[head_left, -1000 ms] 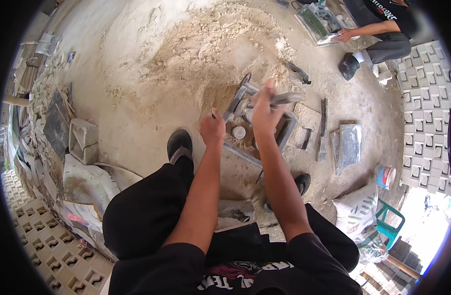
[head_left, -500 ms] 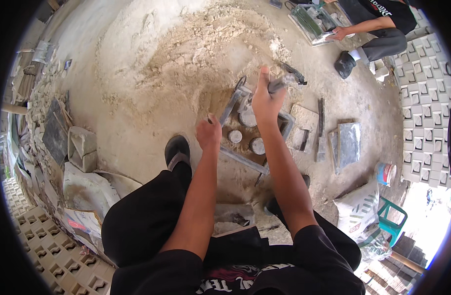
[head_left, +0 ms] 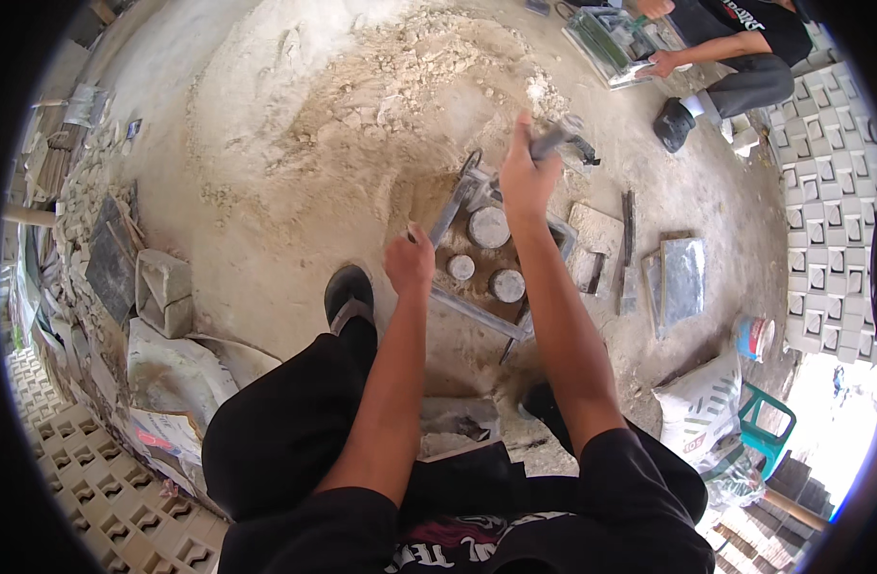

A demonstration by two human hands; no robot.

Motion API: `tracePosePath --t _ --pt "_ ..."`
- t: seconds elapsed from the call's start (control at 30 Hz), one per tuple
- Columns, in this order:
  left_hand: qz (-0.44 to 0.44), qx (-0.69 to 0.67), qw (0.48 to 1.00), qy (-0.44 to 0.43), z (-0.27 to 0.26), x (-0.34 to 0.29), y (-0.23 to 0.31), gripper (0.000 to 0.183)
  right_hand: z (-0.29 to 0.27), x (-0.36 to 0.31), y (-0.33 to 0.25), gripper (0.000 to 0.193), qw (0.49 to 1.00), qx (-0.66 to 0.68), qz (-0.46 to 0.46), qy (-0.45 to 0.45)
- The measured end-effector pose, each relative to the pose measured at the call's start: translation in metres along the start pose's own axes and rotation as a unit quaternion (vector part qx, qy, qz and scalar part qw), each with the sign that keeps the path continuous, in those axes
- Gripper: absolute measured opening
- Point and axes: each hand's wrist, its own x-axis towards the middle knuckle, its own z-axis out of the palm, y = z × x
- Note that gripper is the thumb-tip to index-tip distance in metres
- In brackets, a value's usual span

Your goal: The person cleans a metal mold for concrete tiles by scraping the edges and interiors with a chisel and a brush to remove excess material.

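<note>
Okay, main change: the right hand (head_left: 531, 182) has swung up and away from over the metal mould frame (head_left: 477, 313), and that uncovers what it was blocking. All three round cores now show inside: the large round core (head_left: 488, 228), the small round core (head_left: 460, 268) and the medium round core (head_left: 506, 285). For the work in hand, I'd read that as the mould interior being free to check or reach. Right hand: fingers wrapped round a grey tool (head_left: 551, 142), thumb up, tool raised beyond the frame; its far end is blurred, so can't tell the exact type. Left hand (head_left: 410, 260) stays about put, a curled fist just beside the frame's left side, closed round some dark object (head_left: 412, 237); only a bit shows by the thumb, and whether it joins the frame can't be told. Mould sits on the floor in front of the person, sand pile (head_left: 381, 105) beyond it, slotted board (head_left: 594, 234) to its right.
</note>
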Motion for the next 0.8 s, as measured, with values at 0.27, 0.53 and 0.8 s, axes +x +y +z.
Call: tracePosePath --t 0.27,0.53,0.8 --pt "-0.026 -0.066 0.997 0.005 0.006 0.001 -0.009 0.058 0.004 -0.041 0.012 0.049 0.999 0.041 -0.011 -0.028" --pt "-0.152 -0.171 0.973 0.029 0.015 0.013 -0.024 0.065 0.008 -0.078 0.025 0.047 0.996 -0.002 0.032 -0.086" --pt "-0.15 -0.176 0.972 0.037 0.017 0.022 -0.024 0.065 -0.002 -0.111 0.006 0.039 0.997 0.052 -0.001 -0.051"
